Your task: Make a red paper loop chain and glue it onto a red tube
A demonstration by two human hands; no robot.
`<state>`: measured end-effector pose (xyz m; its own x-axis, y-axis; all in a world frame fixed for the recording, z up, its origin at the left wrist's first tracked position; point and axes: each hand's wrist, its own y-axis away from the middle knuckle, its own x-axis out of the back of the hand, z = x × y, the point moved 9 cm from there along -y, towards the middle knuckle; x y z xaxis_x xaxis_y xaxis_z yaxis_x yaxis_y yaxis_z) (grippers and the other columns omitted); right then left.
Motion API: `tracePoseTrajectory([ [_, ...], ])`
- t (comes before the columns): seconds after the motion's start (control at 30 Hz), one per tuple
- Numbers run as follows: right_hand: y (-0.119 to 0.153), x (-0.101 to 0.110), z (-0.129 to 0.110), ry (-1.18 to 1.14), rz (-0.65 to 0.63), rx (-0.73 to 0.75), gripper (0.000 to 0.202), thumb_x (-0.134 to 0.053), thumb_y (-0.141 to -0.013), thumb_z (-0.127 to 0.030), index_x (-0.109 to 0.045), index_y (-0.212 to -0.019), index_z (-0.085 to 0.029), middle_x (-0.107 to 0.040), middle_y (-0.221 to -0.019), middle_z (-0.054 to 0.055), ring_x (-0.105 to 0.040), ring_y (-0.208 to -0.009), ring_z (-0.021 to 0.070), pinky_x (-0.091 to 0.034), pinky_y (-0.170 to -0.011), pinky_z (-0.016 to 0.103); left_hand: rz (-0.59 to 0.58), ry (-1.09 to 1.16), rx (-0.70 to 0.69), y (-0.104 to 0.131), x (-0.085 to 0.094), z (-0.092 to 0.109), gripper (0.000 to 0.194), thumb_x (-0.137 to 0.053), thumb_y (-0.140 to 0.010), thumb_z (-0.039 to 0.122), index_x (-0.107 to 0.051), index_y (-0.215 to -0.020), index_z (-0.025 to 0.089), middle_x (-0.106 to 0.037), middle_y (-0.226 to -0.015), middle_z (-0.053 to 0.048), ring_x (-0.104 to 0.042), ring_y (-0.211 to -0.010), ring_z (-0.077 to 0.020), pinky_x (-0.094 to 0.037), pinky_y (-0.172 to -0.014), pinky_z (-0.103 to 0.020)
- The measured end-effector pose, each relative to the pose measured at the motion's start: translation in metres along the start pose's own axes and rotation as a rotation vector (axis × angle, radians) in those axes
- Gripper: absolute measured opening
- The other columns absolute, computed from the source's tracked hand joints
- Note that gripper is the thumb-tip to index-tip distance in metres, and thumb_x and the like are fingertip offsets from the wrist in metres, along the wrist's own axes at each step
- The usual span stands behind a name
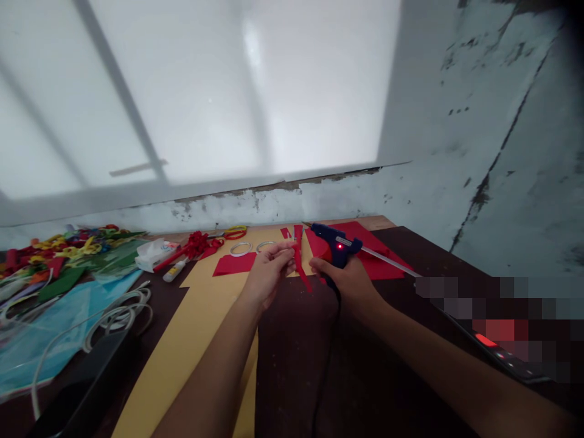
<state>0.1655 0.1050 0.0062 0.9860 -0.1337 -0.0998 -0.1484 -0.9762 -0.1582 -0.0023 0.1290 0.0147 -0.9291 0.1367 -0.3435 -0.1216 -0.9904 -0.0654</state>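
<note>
Between the fingertips of my left hand (pixel 269 274) is a narrow red strip (pixel 301 267), hanging down toward the table. My right hand (pixel 353 283) is wrapped round the handle of a dark blue glue gun (pixel 335 238) with an orange-red trigger. A red light glows on the gun's side, and a clear glue stick (pixel 385 260) juts out of its back. The nozzle points away and left, close to the strip; I cannot tell whether they touch. Red sheets (pixel 365 234) lie behind the gun, and another red piece (pixel 235 263) rests beyond my left hand.
Yellow paper (pixel 191 340) runs along the dark table (pixel 292 377). Two rings (pixel 241 248), yellow-handled scissors (pixel 235 232), a small glue bottle (pixel 174 271) and a red flower (pixel 198 243) lie at the back. Colourful scraps (pixel 68 249) and coiled white cable (pixel 118 313) fill the left. A black cord (pixel 326 359) trails from the gun.
</note>
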Motion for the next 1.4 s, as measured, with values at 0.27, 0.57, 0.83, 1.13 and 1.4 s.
tracePoseTrajectory([
  [0.27, 0.001, -0.002, -0.014, 0.007, -0.025, 0.085, 0.032, -0.082, -0.065, -0.041, -0.071, -0.084, -0.017, -0.073, -0.086, 0.007, -0.065, -0.081, 0.0224, -0.05, -0.075, 0.035, -0.151, -0.127, 0.039, 0.005, -0.014, -0.009, 0.028, -0.081, -0.073, 0.03, -0.07, -0.095, 0.017, -0.066, -0.082, -0.002, -0.058, -0.071, -0.0081, -0.042, -0.064, -0.018],
  [0.57, -0.002, 0.003, -0.012, 0.084, -0.008, 0.085, 0.034, -0.08, -0.065, -0.042, -0.068, -0.082, -0.015, -0.069, -0.078, 0.006, -0.061, -0.07, 0.0195, -0.047, -0.065, 0.032, -0.216, -0.318, -0.001, 0.01, -0.022, 0.0, 0.028, -0.076, -0.077, 0.033, -0.074, -0.098, 0.016, -0.069, -0.077, -0.004, -0.059, -0.069, -0.0118, -0.041, -0.064, -0.023],
  [0.83, -0.004, 0.005, -0.012, 0.086, 0.01, 0.125, 0.033, -0.079, -0.067, -0.043, -0.063, -0.075, -0.015, -0.059, -0.069, 0.0, -0.051, -0.064, 0.0149, -0.041, -0.06, 0.028, -0.187, -0.39, -0.021, 0.012, -0.022, 0.006, 0.026, -0.08, -0.073, 0.033, -0.077, -0.095, 0.018, -0.074, -0.092, -0.006, -0.064, -0.08, -0.0141, -0.045, -0.072, -0.024],
  [1.13, -0.003, 0.004, -0.012, 0.062, -0.014, 0.082, 0.038, -0.079, -0.066, -0.048, -0.06, -0.072, -0.016, -0.058, -0.066, 0.0, -0.05, -0.06, 0.0146, -0.04, -0.056, 0.028, -0.151, -0.348, 0.007, 0.012, -0.016, 0.002, 0.028, -0.083, -0.069, 0.032, -0.077, -0.093, 0.018, -0.075, -0.092, -0.008, -0.066, -0.078, -0.0155, -0.048, -0.073, -0.027],
  [1.4, -0.003, 0.0, -0.007, -0.027, -0.048, 0.03, 0.042, -0.083, -0.063, -0.051, -0.062, -0.074, -0.016, -0.062, -0.068, 0.002, -0.054, -0.061, 0.0154, -0.043, -0.057, 0.029, -0.13, -0.242, 0.032, 0.01, -0.013, -0.002, 0.033, -0.086, -0.066, 0.031, -0.077, -0.094, 0.016, -0.075, -0.092, -0.009, -0.067, -0.079, -0.0153, -0.049, -0.076, -0.027],
])
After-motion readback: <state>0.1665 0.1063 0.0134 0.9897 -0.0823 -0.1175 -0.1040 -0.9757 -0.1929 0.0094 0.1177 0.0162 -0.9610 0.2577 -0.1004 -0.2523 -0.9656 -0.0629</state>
